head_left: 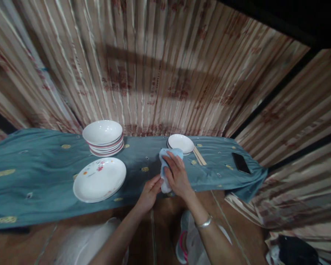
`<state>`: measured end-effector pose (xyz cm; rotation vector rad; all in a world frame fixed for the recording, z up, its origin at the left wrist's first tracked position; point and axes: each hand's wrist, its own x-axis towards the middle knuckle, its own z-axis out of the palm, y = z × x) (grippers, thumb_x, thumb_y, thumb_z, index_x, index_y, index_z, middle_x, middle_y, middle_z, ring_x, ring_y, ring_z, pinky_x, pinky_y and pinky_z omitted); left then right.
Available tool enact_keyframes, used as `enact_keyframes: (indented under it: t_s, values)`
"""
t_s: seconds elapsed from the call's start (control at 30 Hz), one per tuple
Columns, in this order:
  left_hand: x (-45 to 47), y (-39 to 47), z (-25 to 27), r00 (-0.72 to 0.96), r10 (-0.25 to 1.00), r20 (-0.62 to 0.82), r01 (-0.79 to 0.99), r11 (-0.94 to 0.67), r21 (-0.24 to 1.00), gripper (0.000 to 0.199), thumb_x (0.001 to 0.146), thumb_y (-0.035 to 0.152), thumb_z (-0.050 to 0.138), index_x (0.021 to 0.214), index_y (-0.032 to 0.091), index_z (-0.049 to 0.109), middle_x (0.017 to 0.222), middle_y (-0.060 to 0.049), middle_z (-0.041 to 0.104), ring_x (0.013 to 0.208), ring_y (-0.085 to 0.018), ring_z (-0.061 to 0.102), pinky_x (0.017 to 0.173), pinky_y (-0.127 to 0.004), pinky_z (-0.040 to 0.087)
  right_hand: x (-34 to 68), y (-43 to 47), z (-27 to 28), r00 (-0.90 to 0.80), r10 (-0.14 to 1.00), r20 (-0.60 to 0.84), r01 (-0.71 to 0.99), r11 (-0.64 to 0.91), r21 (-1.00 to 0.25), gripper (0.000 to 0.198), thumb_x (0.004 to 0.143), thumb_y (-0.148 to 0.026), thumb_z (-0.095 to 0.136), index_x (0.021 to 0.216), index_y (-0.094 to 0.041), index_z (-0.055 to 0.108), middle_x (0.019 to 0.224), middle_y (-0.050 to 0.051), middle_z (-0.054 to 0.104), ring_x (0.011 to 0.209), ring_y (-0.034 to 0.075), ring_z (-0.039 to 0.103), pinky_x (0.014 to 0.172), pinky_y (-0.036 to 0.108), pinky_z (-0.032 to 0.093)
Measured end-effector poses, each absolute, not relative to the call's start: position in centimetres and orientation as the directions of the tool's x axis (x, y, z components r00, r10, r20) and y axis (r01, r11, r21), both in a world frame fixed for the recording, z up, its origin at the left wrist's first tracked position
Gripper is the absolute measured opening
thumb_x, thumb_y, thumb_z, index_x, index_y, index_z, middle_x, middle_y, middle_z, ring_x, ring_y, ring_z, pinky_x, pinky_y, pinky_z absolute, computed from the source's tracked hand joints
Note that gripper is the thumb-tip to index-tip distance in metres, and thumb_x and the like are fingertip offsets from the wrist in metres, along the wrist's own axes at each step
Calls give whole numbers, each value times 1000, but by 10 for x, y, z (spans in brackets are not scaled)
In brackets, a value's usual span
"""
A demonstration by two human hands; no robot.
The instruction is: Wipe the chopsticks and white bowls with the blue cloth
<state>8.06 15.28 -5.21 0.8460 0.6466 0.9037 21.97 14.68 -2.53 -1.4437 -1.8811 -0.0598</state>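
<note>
A light blue cloth (176, 151) is in my right hand (179, 176), its fingers laid over and gripping it. My left hand (149, 193) pinches at the lower left side of the cloth, where a whitish piece (166, 187) shows below my right fingers. Whether that piece is a fold of cloth or a separate object I cannot tell. Just beyond the cloth stands a small stack of white, dark-rimmed dishes (182, 142). Several light wooden chopsticks (200, 156) lie beside them. Both hands are above the table's near edge.
Stacked white bowls (102, 132) stand at the back left, with white floral oval plates (99, 180) in front. A black phone (241, 163) lies at the right on the teal tablecloth (44, 165). Patterned curtains (154, 73) hang close behind the table.
</note>
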Motion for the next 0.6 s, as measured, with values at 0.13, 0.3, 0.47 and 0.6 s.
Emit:
enact_keyframes:
  t_s: [0.13,0.3,0.47,0.6]
  values:
    - [81,151,-51,477,867,-145,-385,355,852,29,67,30,74,93,17,74,91,-8,73,88,-25,66,76,-33,52,230,155,-23,1,823,567,790,347,-505,41,94,-30,34,132,-23,48,140,7,47,133,21,38,113,48,24]
    - [81,151,-53,495,860,-123,-380,341,860,30,66,31,75,92,17,74,89,-8,73,86,-25,66,77,-34,52,250,172,-34,169,848,502,641,292,-710,42,93,-37,35,126,-21,55,135,6,53,130,21,43,112,42,29]
    - [78,151,-56,471,868,-156,-335,340,879,41,64,40,76,95,15,74,93,-8,73,86,-25,66,81,-36,51,267,187,-56,386,872,301,334,172,-927,51,88,-48,40,122,-16,59,129,8,58,125,24,48,110,41,29]
    - [75,153,-56,455,871,-183,-317,351,881,50,64,47,75,102,15,71,101,-10,72,92,-26,65,85,-39,49,266,192,-75,518,844,137,99,100,-990,53,82,-53,47,111,-13,65,118,9,66,121,25,51,108,38,30]
